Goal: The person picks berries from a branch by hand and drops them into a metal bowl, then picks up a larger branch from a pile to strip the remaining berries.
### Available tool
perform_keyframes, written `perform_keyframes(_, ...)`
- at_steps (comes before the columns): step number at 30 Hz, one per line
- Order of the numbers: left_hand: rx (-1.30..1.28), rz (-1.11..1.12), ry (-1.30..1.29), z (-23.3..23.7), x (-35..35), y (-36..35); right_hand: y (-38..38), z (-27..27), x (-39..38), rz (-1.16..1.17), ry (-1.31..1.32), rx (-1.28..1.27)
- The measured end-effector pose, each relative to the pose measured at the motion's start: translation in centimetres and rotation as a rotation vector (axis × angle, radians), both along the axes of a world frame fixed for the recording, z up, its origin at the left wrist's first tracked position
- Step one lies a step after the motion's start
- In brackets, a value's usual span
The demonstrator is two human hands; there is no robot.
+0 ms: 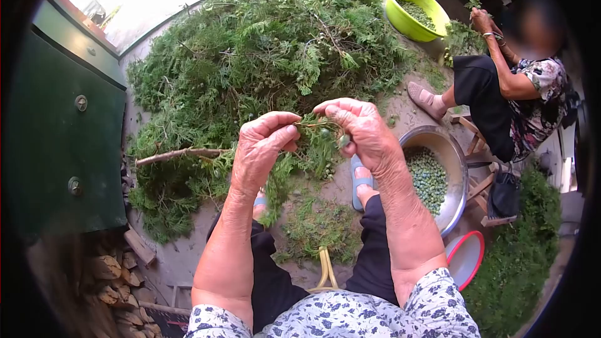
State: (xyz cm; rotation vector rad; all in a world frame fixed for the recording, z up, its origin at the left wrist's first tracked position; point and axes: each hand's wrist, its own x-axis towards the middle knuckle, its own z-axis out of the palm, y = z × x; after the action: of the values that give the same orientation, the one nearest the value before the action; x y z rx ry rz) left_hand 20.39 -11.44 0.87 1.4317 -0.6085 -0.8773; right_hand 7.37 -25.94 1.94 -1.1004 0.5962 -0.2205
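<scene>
A small green conifer sprig (316, 126) with roundish green cones is held up in front of me between both hands. My left hand (263, 147) is closed, thumb and forefinger pinching the sprig's stem end. On the other side my right hand (370, 134) curls round the sprig, its fingers closed near the cones. Just beyond my hands lies a big heap of cut conifer branches (269, 44). Beside my right forearm stands a metal basin (464, 178) holding many loose green cones (426, 178).
At the upper right, a person (501, 81) sits holding a sprig near a yellow-green basin (394, 9) of cones. A red-rimmed white basin (466, 260) lies at lower right. Green metal doors (69, 131) and split firewood (109, 275) are on the left. A bare branch (178, 155) sticks out.
</scene>
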Motion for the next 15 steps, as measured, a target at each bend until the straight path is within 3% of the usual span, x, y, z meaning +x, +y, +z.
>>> perform_keyframes(7,-0.022,-0.141,-0.061,0.3,-1.4,0.1,0.9,-0.8,0.3,-0.133,-0.132,0.191)
perform_keyframes(8,-0.036,-0.11,-0.227,0.0,-1.7,-0.2,0.9,-1.1,0.4,-0.134,-0.175,0.193)
perform_keyframes(9,-0.036,-0.114,-0.227,-0.2,-1.9,-0.3,1.1,-1.3,0.6,-0.139,-0.175,0.193)
perform_keyframes(12,-0.013,-0.075,-0.391,0.6,-2.7,-0.8,1.6,-1.4,0.8,-0.301,-0.178,0.172)
perform_keyframes(13,-0.015,-0.076,-0.391,0.7,-2.7,-0.8,1.3,-1.3,0.7,-0.302,-0.178,0.171)
perform_keyframes(15,0.034,-0.036,-0.252,0.9,-2.5,-0.8,0.5,-0.9,0.2,-0.267,-0.121,-0.063)
